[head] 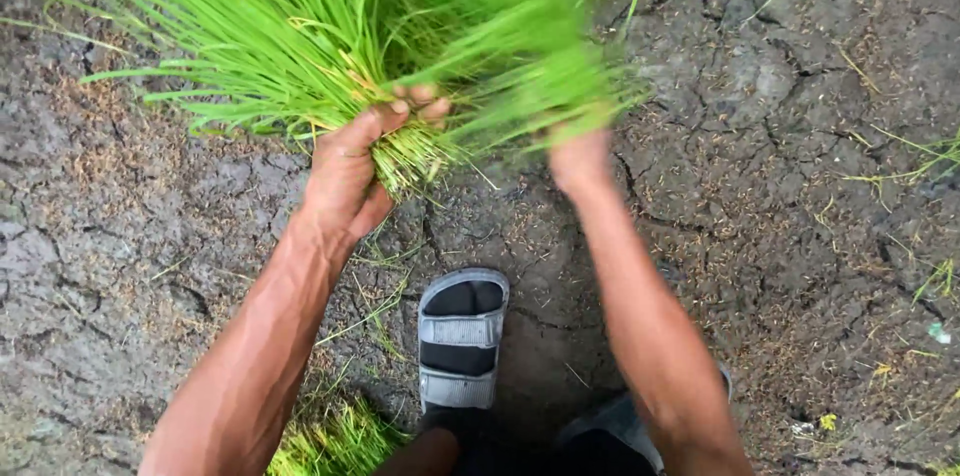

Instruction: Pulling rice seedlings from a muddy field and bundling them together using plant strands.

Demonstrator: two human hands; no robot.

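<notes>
At the far left lies cracked grey mud, strewn with husks and stray blades. A low green tuft shows at the bottom edge, beside your left forearm. Your left hand grips a bundle of seedlings at its pale base, thumb on top, fingers wrapped tight around the stems; the leaves fan up and out toward the top of the view. Below, between your arms, your foot sits in a grey sandal flat on the mud. Your right hand is up against the right side of the same bundle, blurred, with green blades over its fingers, so you cannot tell whether they are spread or closed. Further right the ground is cracked mud again, with a few loose grass blades near the edge.
</notes>
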